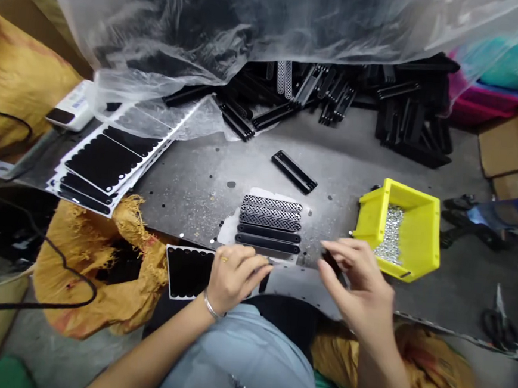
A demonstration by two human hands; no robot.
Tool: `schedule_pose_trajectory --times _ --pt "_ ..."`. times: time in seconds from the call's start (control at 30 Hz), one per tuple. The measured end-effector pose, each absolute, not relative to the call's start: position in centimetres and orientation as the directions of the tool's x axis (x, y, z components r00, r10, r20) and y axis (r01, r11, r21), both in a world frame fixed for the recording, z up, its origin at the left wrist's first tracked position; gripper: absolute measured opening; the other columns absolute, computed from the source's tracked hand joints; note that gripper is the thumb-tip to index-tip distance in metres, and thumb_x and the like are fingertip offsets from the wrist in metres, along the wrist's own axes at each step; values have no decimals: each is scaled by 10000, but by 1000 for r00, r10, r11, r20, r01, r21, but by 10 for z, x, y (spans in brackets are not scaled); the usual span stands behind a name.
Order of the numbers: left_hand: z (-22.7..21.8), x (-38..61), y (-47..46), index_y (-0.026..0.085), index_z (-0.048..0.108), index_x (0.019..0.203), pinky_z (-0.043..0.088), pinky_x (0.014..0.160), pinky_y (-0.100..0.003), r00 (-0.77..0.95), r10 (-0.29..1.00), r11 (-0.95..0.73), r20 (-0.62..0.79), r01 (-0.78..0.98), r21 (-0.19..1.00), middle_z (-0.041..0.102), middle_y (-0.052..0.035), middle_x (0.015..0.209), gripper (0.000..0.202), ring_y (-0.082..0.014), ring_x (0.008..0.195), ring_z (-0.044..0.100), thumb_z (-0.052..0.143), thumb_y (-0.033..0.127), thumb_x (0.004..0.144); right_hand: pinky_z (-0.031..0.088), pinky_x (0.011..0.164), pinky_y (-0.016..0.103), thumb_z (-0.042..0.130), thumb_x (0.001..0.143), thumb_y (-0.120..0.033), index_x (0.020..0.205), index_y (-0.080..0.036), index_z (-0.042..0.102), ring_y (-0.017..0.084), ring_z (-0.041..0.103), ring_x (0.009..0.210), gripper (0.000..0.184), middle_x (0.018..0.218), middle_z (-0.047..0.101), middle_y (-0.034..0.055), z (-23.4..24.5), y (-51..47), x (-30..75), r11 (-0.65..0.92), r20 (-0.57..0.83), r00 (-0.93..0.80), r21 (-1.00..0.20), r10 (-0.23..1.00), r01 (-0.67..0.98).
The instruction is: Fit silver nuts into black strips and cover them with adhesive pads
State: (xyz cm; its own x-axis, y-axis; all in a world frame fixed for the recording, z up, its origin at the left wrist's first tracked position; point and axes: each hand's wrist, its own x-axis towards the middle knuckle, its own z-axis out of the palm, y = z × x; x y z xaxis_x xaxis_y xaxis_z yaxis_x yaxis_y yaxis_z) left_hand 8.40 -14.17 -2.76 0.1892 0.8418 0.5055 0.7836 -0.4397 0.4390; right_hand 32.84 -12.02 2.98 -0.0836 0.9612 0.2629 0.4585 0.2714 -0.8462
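My left hand [233, 276] is curled at the near table edge, fingers pinched on a thin dark strip beside a sheet of black adhesive pads [187, 272]. My right hand [356, 279] hovers just right of it, fingers bent around a small black part I cannot name. Between and above the hands lies a white jig plate [259, 195] carrying a row of perforated and black oblong strips [270, 223]. A yellow bin [422, 231] of small silver screws stands right of my right hand.
A loose black frame [293, 171] lies mid-table. A heap of black frames [338, 98] spills from a clear plastic bag [218, 29] at the back. Stacked pad sheets [104, 164] sit left, scissors [499, 326] at the right edge, an orange sack [100, 271] below left.
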Motion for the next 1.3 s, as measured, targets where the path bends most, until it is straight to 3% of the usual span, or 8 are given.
schedule_pose_trajectory --times 0.13,0.23,0.33,0.77,0.9,1.0,1.17,1.3 --pt "-7 47 -108 242 714 1003 414 912 -383 -47 957 -151 287 764 628 767 -36 996 118 -216 965 665 611 299 1003 603 883 393 621 1005 -177 1392 -281 630 204 695 995 401 1115 716 81 11 -89 270 521 397 -339 -672 853 526" --pt "-3 25 -81 262 751 977 415 933 -391 1 997 -53 73 701 711 800 -9 965 174 -221 961 670 588 317 1004 572 864 396 635 1012 -221 1130 -232 744 198 691 952 161 1076 759 68 -3 -63 245 616 421 -453 -600 786 510" --pt "-11 19 -69 272 773 948 432 954 -396 45 999 -26 -3 614 789 810 4 908 180 -220 941 684 605 324 988 556 847 389 654 1005 -250 1012 -207 760 195 667 931 115 1049 765 68 -9 -46 239 630 398 -501 -610 769 482" --pt "-18 26 -59 238 684 742 379 945 -386 57 996 17 -62 586 810 746 35 788 223 -190 831 639 677 363 927 561 890 379 689 979 -273 1122 -197 765 205 664 1007 179 1128 730 92 8 -46 263 531 250 -513 -665 821 525" --pt "-18 25 -59 236 666 721 359 951 -386 66 996 11 -59 568 823 737 39 780 228 -189 821 634 670 351 918 554 734 302 712 961 -240 1055 -230 775 157 681 846 113 968 722 38 9 -50 295 345 172 -352 -781 920 520" --pt "-18 25 -57 238 662 718 351 962 -389 71 996 4 -54 568 823 733 43 777 230 -188 811 637 668 357 915 535 689 288 707 957 -208 996 -221 774 146 675 809 78 934 722 31 3 -47 302 346 195 -336 -804 922 484" --pt "-15 24 -55 239 666 724 358 950 -378 90 995 -30 -32 612 790 731 43 772 250 -187 797 641 662 372 935 539 700 304 694 962 -193 1006 -212 762 150 638 802 83 922 655 39 2 -46 299 434 228 -409 -725 884 534" --pt "-5 20 -82 240 687 878 383 889 -356 83 993 -121 88 712 692 754 16 878 189 -196 841 654 615 365 1000 560 759 330 682 954 -129 1121 -211 739 167 619 850 194 954 607 57 16 -83 306 432 386 -229 -600 893 674"
